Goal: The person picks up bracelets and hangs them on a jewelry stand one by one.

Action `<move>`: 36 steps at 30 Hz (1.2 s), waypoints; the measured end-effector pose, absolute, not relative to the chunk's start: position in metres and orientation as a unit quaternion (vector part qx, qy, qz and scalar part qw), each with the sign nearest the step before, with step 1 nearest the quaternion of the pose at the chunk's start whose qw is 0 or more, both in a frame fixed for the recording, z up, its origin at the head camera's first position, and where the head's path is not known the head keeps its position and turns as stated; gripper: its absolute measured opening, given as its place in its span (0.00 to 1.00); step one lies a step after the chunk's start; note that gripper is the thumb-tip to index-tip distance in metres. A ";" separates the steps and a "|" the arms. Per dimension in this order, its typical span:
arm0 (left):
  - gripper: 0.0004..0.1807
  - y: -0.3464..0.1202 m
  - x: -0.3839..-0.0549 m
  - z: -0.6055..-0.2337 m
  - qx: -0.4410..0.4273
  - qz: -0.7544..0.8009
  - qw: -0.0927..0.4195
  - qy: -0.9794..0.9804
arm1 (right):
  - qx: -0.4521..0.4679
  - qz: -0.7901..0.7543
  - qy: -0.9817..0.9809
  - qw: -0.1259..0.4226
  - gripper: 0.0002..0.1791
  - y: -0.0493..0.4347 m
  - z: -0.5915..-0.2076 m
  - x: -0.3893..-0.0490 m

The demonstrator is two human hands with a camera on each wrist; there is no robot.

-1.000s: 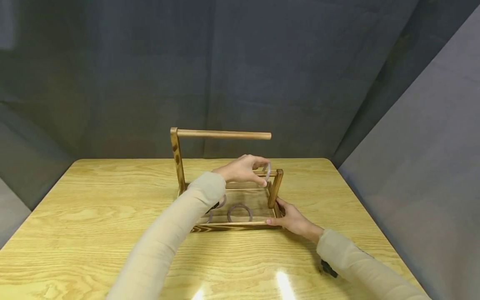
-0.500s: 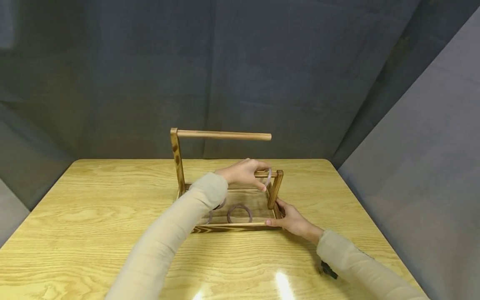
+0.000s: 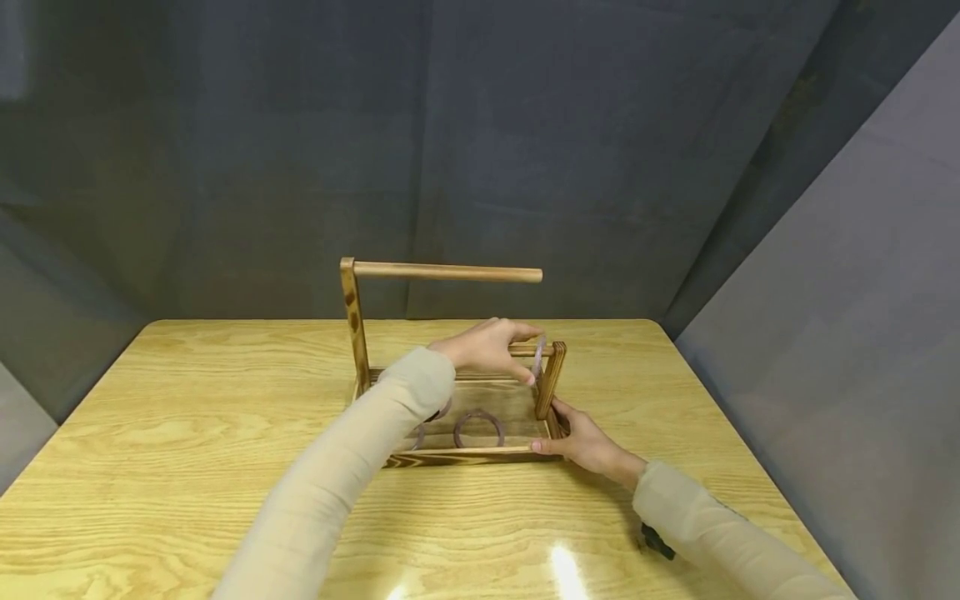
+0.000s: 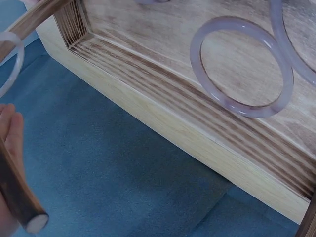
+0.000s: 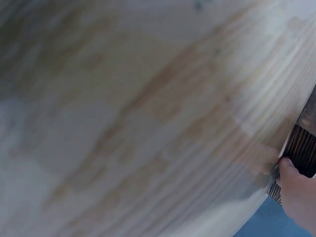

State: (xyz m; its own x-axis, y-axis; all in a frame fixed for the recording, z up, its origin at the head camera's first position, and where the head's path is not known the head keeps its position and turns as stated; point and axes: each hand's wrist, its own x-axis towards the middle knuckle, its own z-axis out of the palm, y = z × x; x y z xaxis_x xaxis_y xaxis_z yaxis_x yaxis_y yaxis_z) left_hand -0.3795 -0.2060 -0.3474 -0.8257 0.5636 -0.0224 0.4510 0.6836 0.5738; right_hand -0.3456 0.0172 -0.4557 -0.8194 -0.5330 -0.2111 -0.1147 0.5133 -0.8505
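Observation:
My left hand (image 3: 491,346) reaches over a wooden rack and pinches a pale lilac bangle (image 3: 538,358) between thumb and fingers. The bangle stands upright close to the right-hand post (image 3: 551,381). In the left wrist view the lower rod (image 4: 29,23) passes across the same bangle (image 4: 19,61). At the rack's front right corner, my right hand (image 3: 592,442) grips the tray end, thumb over the front edge. Inside the rack's tray (image 3: 465,457) lies a second bangle (image 3: 480,414). Others beside it are partly hidden under my left forearm.
A higher rod (image 3: 450,272) juts right from the tall left post (image 3: 356,325), its right end free. The rack stands on a wood-grain table (image 3: 187,417). Dark cloth (image 3: 300,167) hangs behind it, and a grey panel (image 3: 840,275) stands at right.
My left hand has lowered slightly and shifted a little right with the bangle, toward the right-hand post. The right hand has stayed on the tray corner.

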 end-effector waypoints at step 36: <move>0.23 -0.229 -0.368 -0.342 0.257 0.410 -0.037 0.874 | -0.191 -0.456 0.839 0.226 0.52 0.017 -0.456 -0.343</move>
State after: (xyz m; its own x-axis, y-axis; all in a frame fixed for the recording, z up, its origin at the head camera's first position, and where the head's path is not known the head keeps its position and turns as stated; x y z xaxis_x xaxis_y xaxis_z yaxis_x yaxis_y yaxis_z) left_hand -0.3680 -0.2293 -0.3416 -0.8654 0.4183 0.2759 0.4795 0.5314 0.6983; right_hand -0.3434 0.0175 -0.4559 -0.8246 -0.5269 -0.2060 -0.1138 0.5111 -0.8520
